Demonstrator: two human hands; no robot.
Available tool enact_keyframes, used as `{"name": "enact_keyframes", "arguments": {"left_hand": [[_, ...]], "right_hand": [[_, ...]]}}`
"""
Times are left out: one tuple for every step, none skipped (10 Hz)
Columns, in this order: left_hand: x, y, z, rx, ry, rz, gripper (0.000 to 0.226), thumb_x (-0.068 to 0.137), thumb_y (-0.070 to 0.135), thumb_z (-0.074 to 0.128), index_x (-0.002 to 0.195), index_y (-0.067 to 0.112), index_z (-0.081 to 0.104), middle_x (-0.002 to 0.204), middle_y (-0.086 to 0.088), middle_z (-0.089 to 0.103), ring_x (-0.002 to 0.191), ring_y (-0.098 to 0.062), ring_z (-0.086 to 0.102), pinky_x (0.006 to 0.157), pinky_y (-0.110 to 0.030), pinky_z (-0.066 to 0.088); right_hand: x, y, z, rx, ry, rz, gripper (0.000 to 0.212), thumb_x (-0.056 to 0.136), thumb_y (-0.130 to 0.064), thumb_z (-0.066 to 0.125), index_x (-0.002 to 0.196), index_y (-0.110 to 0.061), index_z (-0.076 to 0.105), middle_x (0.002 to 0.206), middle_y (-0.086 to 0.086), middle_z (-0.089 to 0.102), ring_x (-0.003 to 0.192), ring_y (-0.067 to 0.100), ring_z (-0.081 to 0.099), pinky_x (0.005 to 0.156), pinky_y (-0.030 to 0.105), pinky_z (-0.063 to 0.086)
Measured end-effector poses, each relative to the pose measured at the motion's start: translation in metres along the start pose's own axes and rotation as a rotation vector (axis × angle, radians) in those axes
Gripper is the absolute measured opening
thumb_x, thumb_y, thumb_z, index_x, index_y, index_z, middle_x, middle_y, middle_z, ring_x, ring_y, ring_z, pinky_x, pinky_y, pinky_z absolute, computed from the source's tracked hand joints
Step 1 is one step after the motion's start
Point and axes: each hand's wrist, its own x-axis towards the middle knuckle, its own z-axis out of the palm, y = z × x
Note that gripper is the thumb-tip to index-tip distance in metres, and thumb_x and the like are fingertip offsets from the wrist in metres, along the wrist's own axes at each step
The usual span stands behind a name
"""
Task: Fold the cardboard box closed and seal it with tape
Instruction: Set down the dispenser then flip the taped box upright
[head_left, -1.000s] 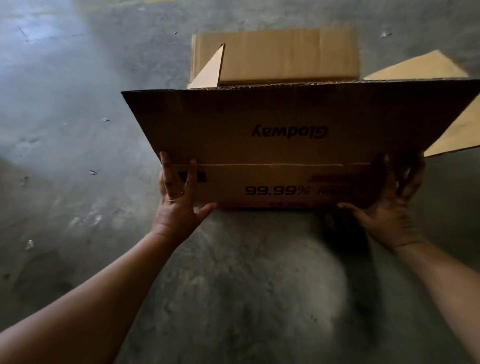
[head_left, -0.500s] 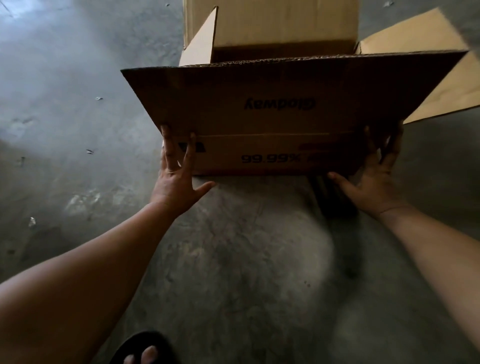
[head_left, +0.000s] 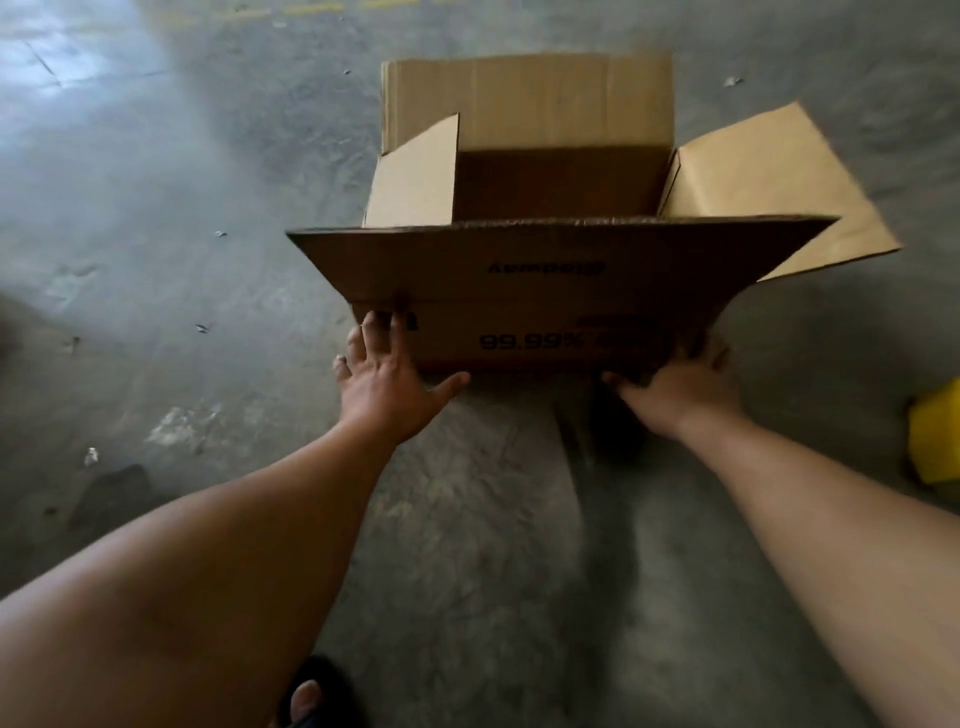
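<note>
A brown cardboard box (head_left: 524, 322) is in front of me over a concrete floor, its top open and all flaps spread outward. The near flap leans toward me and bears dark upside-down print. My left hand (head_left: 387, 379) holds the box's lower left corner, fingers flat on the near wall and thumb under the bottom edge. My right hand (head_left: 680, 384) grips the lower right corner, its fingers partly hidden in shadow behind the box. The inside of the box looks dark and I see nothing in it. No tape is in view.
Grey concrete floor (head_left: 182, 234) lies all around, with small scraps of litter on the left. A yellow object (head_left: 937, 436) sits at the right edge. My foot in a dark sandal (head_left: 311, 696) shows at the bottom.
The box has moved away from me and lower, and its open inside now shows. Both hands keep their hold on the near bottom corners. The yellow object has come into view.
</note>
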Motion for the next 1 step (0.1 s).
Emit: {"name": "enact_keyframes", "arguments": {"left_hand": [[0.0119,0.0147,-0.0101,-0.02,-0.127,-0.011,0.114,0.067,0.094,0.04,0.154,0.024,0.016,0.159,-0.013,0.019,0.142,-0.039,0.028,0.112,-0.056,0.032]], "right_hand": [[-0.0017,-0.0198,-0.036,-0.034,-0.131,0.015,0.122,0.054,-0.096,0.027,0.152,-0.025,0.015,0.159,0.01,0.016,0.143,0.038,0.017,0.113,0.049,0.026]]}}
